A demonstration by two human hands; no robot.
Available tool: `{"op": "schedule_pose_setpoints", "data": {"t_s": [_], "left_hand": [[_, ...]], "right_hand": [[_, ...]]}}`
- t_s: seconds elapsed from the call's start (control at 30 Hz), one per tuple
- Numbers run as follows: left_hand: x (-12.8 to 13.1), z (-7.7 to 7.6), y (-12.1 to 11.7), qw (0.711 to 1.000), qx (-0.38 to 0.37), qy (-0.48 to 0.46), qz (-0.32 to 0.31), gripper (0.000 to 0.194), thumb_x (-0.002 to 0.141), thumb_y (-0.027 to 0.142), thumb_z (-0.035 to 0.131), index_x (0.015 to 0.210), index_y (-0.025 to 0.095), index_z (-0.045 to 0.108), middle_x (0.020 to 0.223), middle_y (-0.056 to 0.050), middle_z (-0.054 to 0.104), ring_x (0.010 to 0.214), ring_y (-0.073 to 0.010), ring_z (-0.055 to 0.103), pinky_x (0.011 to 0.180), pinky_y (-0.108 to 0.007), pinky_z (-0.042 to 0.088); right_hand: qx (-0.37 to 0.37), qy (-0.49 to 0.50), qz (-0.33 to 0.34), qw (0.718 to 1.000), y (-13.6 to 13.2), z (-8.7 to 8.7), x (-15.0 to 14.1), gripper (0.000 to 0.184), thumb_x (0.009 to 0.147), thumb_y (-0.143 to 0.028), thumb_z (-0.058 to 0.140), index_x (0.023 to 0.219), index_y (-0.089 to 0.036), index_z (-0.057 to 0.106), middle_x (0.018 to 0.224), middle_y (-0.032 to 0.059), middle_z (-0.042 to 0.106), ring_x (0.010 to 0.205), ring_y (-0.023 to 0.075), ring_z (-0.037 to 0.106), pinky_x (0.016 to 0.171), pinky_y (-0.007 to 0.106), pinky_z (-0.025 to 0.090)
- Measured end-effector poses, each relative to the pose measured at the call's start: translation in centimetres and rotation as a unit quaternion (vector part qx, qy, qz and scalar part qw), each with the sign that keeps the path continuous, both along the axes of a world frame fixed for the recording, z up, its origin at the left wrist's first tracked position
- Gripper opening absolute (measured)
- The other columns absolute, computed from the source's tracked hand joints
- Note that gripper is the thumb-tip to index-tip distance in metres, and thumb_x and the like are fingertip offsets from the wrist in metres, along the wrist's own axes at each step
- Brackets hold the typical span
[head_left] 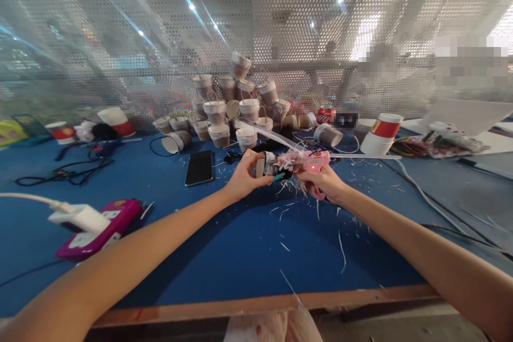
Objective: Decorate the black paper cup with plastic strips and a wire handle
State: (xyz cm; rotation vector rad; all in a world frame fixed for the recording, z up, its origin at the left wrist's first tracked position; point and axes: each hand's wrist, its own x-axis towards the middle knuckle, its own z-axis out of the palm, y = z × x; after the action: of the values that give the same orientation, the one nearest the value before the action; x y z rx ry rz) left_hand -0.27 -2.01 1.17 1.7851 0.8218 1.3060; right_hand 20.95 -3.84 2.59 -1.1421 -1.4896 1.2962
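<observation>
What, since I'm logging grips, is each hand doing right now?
Left hand: fingers closed on what looks like a small cup.
Right hand: closed around the pink glue gun.

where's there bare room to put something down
Bare blue tabletop shows between the phone and the black cable, and between the left forearm, front edge and white strands. It's crowded among the stacked buckets and around the pink glue gun.
</observation>
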Motion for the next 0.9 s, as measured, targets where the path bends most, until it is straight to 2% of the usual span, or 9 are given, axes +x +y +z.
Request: {"op": "schedule_pose_setpoints", "data": {"t_s": [0.17,0.43,0.6,0.77,0.9], "left_hand": [[0.1,0.0,-0.1,1.0,0.025,-0.009,-0.001,0.046,0.057,0.031,0.079,0.095,0.019,0.056,0.091,-0.001,0.034,0.083,-0.0131,0.044,0.068,-0.026,0.046],[-0.1,0.1,0.0,0.999,0.047,0.008,-0.002,0.044,0.058,0.032,0.079,0.095,0.018,0.058,0.089,-0.001,0.035,0.081,-0.0126,0.043,0.063,-0.024,0.045],[-0.1,0.1,0.0,0.999,0.043,0.003,-0.004,0.042,0.058,0.029,0.079,0.094,0.018,0.058,0.088,-0.001,0.034,0.081,-0.0122,0.042,0.064,-0.024,0.046],[0.3,0.1,-0.5,0.999,0.02,0.015,-0.033,0.043,0.055,0.028,0.081,0.09,0.017,0.057,0.091,-0.001,0.035,0.079,-0.0111,0.044,0.061,-0.023,0.045],[0.5,-0.2,-0.5,0.999,0.005,-0.015,-0.035,0.044,0.057,0.032,0.08,0.089,0.017,0.054,0.09,-0.001,0.041,0.082,-0.0128,0.047,0.068,-0.026,0.046]], "right_hand": [[-0.018,0.024,-0.001,1.0,0.1,-0.4,-0.2,0.012,0.062,-0.027,0.063,0.07,-0.019,0.06,0.037,-0.0063,0.048,0.027,0.0062,0.038,0.027,0.018,0.028],[-0.043,0.056,-0.046,0.997,0.2,-0.7,-0.5,0.017,0.057,-0.029,0.066,0.06,-0.018,0.053,0.036,-0.0063,0.046,0.026,0.0055,0.037,0.025,0.018,0.027],[-0.047,0.069,-0.057,0.995,0.2,-0.6,-0.7,0.018,0.057,-0.027,0.066,0.058,-0.019,0.05,0.036,-0.0064,0.046,0.026,0.006,0.037,0.026,0.019,0.028],[-0.035,0.092,-0.105,0.99,0.4,0.0,-0.5,0.021,0.056,-0.028,0.066,0.052,-0.019,0.047,0.034,-0.0057,0.045,0.024,0.0063,0.036,0.025,0.019,0.027],[-0.005,0.112,-0.046,0.993,0.3,0.3,0.1,0.026,0.057,-0.031,0.065,0.044,-0.018,0.046,0.034,-0.0017,0.048,0.025,0.0064,0.037,0.026,0.02,0.028]]}}
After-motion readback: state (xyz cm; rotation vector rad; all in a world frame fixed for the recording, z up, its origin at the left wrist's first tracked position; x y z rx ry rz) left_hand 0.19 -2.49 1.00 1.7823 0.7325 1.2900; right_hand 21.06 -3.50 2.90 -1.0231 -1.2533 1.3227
